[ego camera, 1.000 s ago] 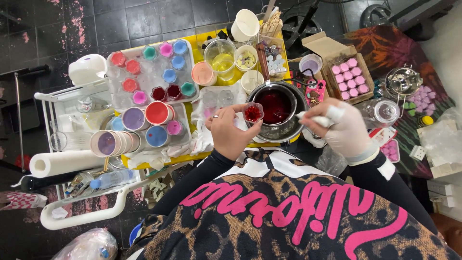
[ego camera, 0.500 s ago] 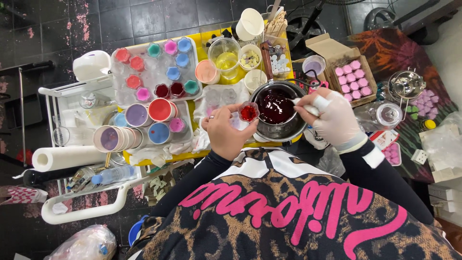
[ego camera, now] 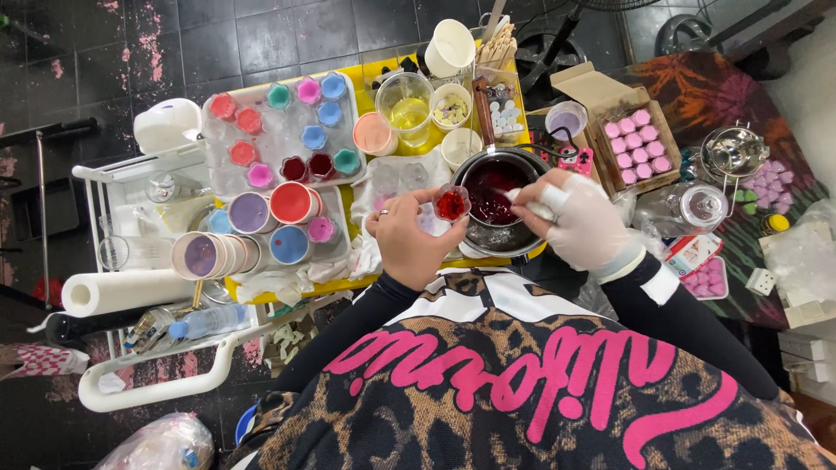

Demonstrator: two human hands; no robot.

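Note:
My left hand, bare with a ring, holds a small clear cup of red liquid beside a dark metal pot. The pot is filled with dark red liquid. My right hand, in a white glove, grips a thin stirring tool whose end reaches over the pot's red liquid. Both hands are close together over the yellow tabletop.
A clear tray of small coloured cups sits at the left, with larger cups of paint-like colour nearer. A paper roll lies on a white cart. A cardboard box of pink pieces stands right, beside jars.
My gloved right hand has moved left from beside the pot until its tool reaches over the red liquid. The left hand keeps the small red cup by the pot's rim.

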